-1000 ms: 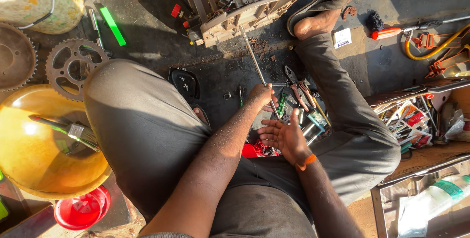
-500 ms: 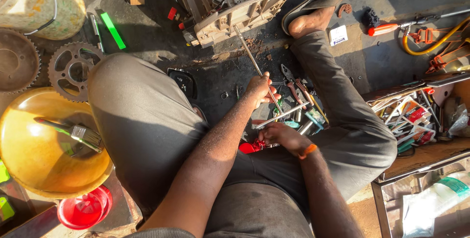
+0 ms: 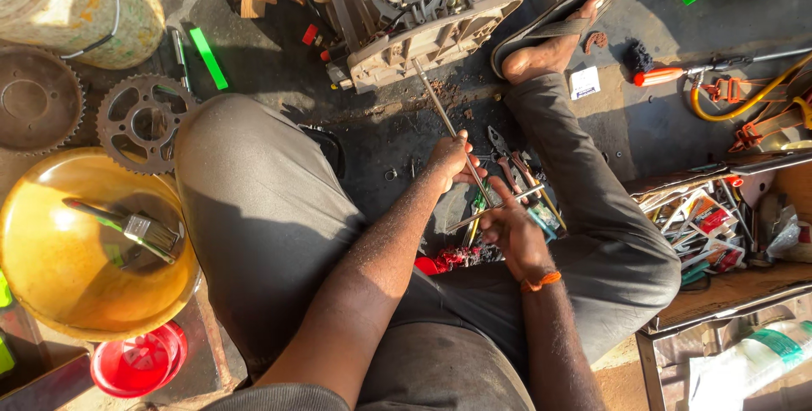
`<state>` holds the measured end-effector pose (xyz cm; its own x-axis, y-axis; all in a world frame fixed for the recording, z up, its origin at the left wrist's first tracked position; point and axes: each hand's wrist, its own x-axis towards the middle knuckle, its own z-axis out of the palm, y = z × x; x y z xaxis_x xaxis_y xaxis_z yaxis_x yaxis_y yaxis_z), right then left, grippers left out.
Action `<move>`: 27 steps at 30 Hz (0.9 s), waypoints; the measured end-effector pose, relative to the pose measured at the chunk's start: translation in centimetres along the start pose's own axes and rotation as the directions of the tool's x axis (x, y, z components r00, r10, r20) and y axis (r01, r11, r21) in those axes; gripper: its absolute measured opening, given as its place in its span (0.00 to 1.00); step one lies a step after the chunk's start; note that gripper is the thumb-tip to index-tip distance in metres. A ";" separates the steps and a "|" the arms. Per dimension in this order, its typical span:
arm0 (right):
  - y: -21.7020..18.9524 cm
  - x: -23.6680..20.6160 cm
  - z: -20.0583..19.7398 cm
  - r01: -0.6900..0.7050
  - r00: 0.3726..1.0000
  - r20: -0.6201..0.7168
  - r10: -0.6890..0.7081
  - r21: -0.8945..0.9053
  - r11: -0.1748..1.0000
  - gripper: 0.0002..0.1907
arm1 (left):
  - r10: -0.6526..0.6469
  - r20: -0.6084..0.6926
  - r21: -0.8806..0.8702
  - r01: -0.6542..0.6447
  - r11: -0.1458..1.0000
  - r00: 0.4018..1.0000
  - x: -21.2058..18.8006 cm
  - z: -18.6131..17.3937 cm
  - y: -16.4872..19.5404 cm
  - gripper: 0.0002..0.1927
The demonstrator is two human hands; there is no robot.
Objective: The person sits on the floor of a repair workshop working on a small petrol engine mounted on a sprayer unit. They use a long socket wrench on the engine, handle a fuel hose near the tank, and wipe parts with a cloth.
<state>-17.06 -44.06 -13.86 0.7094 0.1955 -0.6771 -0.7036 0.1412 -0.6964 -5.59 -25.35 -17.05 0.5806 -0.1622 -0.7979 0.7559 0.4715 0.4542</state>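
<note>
I sit on the ground with my knees spread. My left hand (image 3: pixel 448 161) grips a long thin metal rod (image 3: pixel 433 96) that slants up toward a grimy engine block (image 3: pixel 406 13) ahead of me. My right hand (image 3: pixel 510 227), with an orange band at the wrist, holds a second thin rod (image 3: pixel 534 192) lying crosswise under the first. Between my legs lies a heap of hand tools, with pliers (image 3: pixel 512 170) on top and red parts (image 3: pixel 452 259) nearer me.
A yellow basin (image 3: pixel 51 267) with a brush stands at my left, a red cup (image 3: pixel 135 364) below it. Two sprockets (image 3: pixel 135 119) and a bucket (image 3: pixel 80 1) lie at upper left. At right are a cluttered box (image 3: pixel 719 225), a yellow hose (image 3: pixel 744 102) and my sandalled foot (image 3: pixel 550 39).
My right hand was open and empty a second ago; it has reached into the tool heap and closed on the crosswise rod. My left hand keeps hold of the long rod.
</note>
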 end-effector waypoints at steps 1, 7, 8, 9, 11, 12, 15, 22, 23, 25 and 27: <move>-0.2 0.0 0.2 -0.113 0.991 -0.080 0.105 -0.103 0.988 0.26 | 0.007 0.000 -0.002 -0.007 1.000 1.000 0.0 0.0 0.0 0.22; -1.1 -1.3 3.1 -0.120 0.899 0.331 0.286 -0.442 0.889 0.32 | -0.004 -0.047 0.037 0.006 0.999 0.999 0.3 0.0 0.8 0.22; -1.4 -1.8 3.0 -0.137 0.903 0.348 0.254 -0.327 0.935 0.32 | -0.016 -0.068 0.045 0.019 0.999 0.998 0.3 -0.2 0.9 0.22; -1.6 -2.2 2.6 -0.153 0.906 0.362 0.221 -0.207 0.966 0.33 | 0.001 -0.092 0.089 0.008 0.996 0.996 0.4 -0.3 1.0 0.22; -1.8 -2.2 1.7 -0.053 0.991 0.121 0.051 0.011 0.999 0.34 | 0.017 -0.145 0.179 0.009 0.984 0.989 0.3 -0.8 0.7 0.22; -1.6 -1.8 1.3 0.022 1.000 -0.024 -0.020 0.109 0.994 0.34 | 0.014 -0.149 0.194 0.016 0.981 0.989 0.3 -1.0 0.6 0.23; -0.1 0.4 1.4 -0.245 0.964 -0.192 0.186 -0.355 0.902 0.34 | 0.015 -0.164 0.226 0.023 0.974 0.986 0.3 -1.5 0.5 0.22; 1.5 0.7 2.1 -0.163 0.903 0.271 0.333 -0.501 0.850 0.29 | 0.008 -0.169 0.177 0.022 0.984 0.986 0.1 -1.1 1.6 0.22; 1.0 0.2 1.5 -0.154 0.917 0.290 0.275 -0.379 0.913 0.31 | 0.013 -0.167 0.175 0.016 0.984 0.986 0.1 -1.1 1.6 0.23; 0.1 -0.2 0.9 -0.079 0.960 0.260 0.102 -0.097 0.992 0.35 | 0.038 -0.143 0.131 -0.019 0.991 0.989 0.3 -1.1 1.7 0.23; -0.5 -0.2 0.9 0.084 0.991 0.085 -0.103 0.201 0.976 0.38 | 0.037 -0.163 0.146 -0.013 0.989 0.986 0.4 -1.3 1.6 0.22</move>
<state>-16.94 -43.31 -13.19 0.7718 0.2622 -0.5793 -0.6355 0.3491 -0.6887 -4.60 -23.55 -17.15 0.5508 -0.0010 -0.8347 0.7844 0.3423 0.5172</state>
